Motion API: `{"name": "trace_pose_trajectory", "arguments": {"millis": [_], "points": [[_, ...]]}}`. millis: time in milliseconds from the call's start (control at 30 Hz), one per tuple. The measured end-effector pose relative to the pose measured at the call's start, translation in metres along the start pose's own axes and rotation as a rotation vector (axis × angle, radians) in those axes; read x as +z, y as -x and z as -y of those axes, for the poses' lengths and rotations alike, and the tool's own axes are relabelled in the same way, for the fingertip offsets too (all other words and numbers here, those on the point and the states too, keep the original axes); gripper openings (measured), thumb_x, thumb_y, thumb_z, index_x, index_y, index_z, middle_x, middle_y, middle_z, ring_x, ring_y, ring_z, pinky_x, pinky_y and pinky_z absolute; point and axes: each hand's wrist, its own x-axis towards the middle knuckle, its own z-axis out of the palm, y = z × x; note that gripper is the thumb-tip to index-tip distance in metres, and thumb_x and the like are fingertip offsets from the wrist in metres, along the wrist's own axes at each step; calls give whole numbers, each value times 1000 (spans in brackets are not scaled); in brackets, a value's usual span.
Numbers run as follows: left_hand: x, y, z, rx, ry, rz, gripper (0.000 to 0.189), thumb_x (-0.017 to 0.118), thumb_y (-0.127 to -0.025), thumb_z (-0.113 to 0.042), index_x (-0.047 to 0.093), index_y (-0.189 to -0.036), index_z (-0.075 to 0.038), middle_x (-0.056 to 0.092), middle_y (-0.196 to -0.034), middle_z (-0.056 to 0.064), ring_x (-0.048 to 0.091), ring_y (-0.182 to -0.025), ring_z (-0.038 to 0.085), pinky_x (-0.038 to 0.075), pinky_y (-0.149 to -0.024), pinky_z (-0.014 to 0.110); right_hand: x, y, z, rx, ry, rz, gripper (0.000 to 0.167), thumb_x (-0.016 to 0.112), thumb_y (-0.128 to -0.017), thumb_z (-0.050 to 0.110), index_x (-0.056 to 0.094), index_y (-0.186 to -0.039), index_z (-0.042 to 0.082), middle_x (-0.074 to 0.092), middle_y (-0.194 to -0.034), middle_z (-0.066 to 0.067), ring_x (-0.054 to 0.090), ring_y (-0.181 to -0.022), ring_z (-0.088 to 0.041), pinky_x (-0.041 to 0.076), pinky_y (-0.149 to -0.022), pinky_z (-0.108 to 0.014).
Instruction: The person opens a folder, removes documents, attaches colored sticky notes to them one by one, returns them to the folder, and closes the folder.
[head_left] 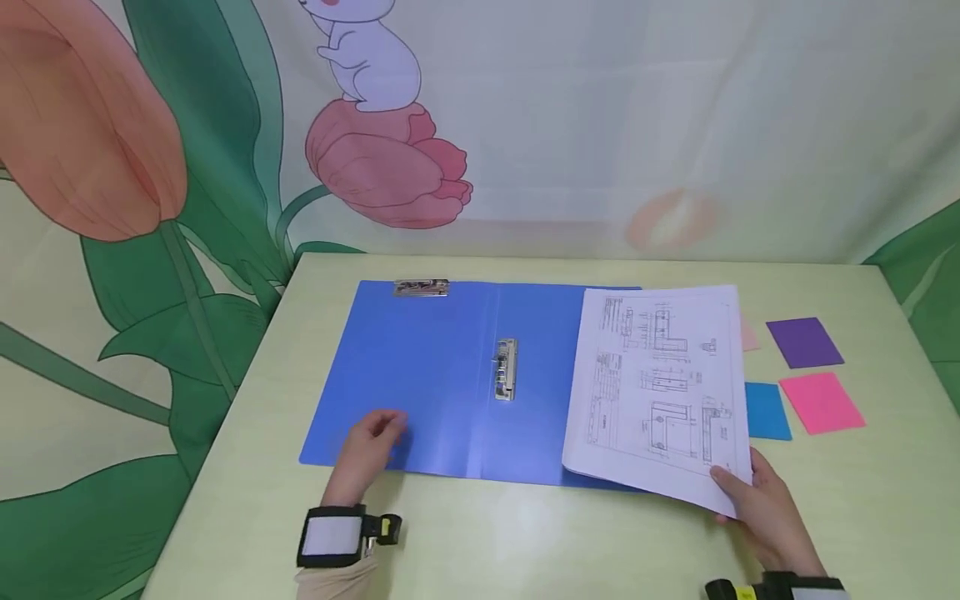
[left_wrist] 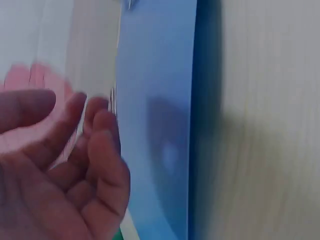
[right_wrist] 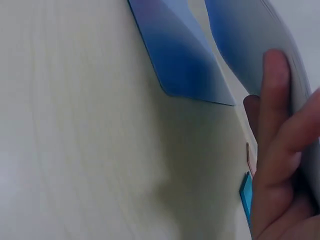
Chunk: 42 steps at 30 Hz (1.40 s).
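A blue folder [head_left: 435, 375] lies spread flat on the table, with a metal clip [head_left: 422, 287] at its top left and a metal ring clip [head_left: 506, 369] near its spine. My right hand [head_left: 765, 508] grips a stack of printed drawing sheets [head_left: 630, 392] by the lower right corner, thumb on top and fingers beneath. The sheets are above the folder's right part and hide it; in the right wrist view they stand apart from the folder's corner [right_wrist: 185, 75]. Over the folder's lower left edge is my left hand [head_left: 371, 446], fingers loosely bent and holding nothing, as the left wrist view shows.
Right of the sheets lie square sticky-note pads: purple [head_left: 806, 342], bright pink [head_left: 822, 403], blue [head_left: 768, 412], and a pale pink one [head_left: 750, 336] partly covered by the sheets. A printed floral curtain [head_left: 555, 125] hangs behind the table's back edge.
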Motion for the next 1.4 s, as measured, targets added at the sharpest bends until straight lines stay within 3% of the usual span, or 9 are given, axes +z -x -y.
{"name": "trace_pose_trajectory", "arguments": {"millis": [200, 367, 500, 667, 833, 967, 1100, 1233, 1400], "points": [[52, -43, -43, 182, -83, 233, 29, 47, -96, -14, 56, -122, -4, 61, -111, 13, 57, -100, 27, 47, -79, 39, -8, 15, -2, -21, -123, 15, 57, 49, -96, 15, 19, -145, 11, 60, -104, 15, 62, -83, -11, 48, -52, -28], [73, -76, -66, 185, -105, 217, 36, 44, -97, -16, 49, -131, -7, 56, -114, 17, 56, -94, 28, 45, -70, 36, -17, 26, -7, -80, -164, 14, 44, 49, -96, 14, 30, -136, 17, 60, -95, 22, 63, -81, -9, 47, -50, -26], [80, -91, -76, 132, -122, 188, 39, 45, -98, -23, 46, -135, -9, 52, -122, 19, 55, -101, 30, 45, -76, 41, -25, 30, -16, -102, -211, 27, 29, 50, -96, 13, 39, -118, 28, 62, -93, 22, 63, -77, -8, 47, -49, -26], [86, -104, -78, 113, -202, 174, 42, 45, -97, -21, 44, -137, -8, 50, -130, 19, 49, -117, 32, 41, -92, 45, -30, 29, -22, -110, -223, 19, 29, 53, -95, 15, 39, -114, 31, 62, -93, 23, 62, -77, -7, 47, -48, -27], [92, -97, -71, 162, -463, 92, 54, 51, -94, -27, 36, -141, -6, 43, -130, 24, 37, -121, 37, 38, -94, 47, -33, 28, -24, -77, -222, -27, 29, 54, -94, 16, 40, -113, 32, 62, -91, 24, 62, -75, -7, 47, -48, -27], [95, -60, -60, 176, -639, 24, 80, 64, -81, -50, 33, -143, -9, 38, -130, 23, 31, -123, 38, 36, -89, 60, -37, 28, -24, -17, -208, -56, 30, 55, -93, 18, 40, -114, 34, 61, -89, 26, 62, -75, -7, 48, -50, -28], [94, -33, -38, 160, -792, 47, 106, 70, -61, -68, 31, -145, -17, 24, -147, 17, 16, -135, 42, 22, -82, 78, -41, 28, -23, 22, -215, -69, 30, 56, -93, 19, 40, -113, 35, 61, -88, 26, 62, -74, -7, 47, -50, -28], [84, -37, -16, 130, -802, 62, 110, 69, -58, -72, 28, -147, -22, 11, -152, 17, 6, -137, 43, 19, -80, 80, -40, 27, -22, 35, -222, -63, 34, 56, -93, 19, 39, -118, 33, 61, -88, 27, 62, -74, -7, 47, -51, -28], [53, -56, 3, 120, -761, 87, 112, 66, -57, -76, 24, -148, -24, 6, -153, 17, -1, -138, 41, 12, -82, 81, -33, 26, -22, 83, -154, -77, 46, 54, -94, 20, 31, -134, 24, 59, -86, 30, 62, -76, -6, 49, -54, -30]]}}
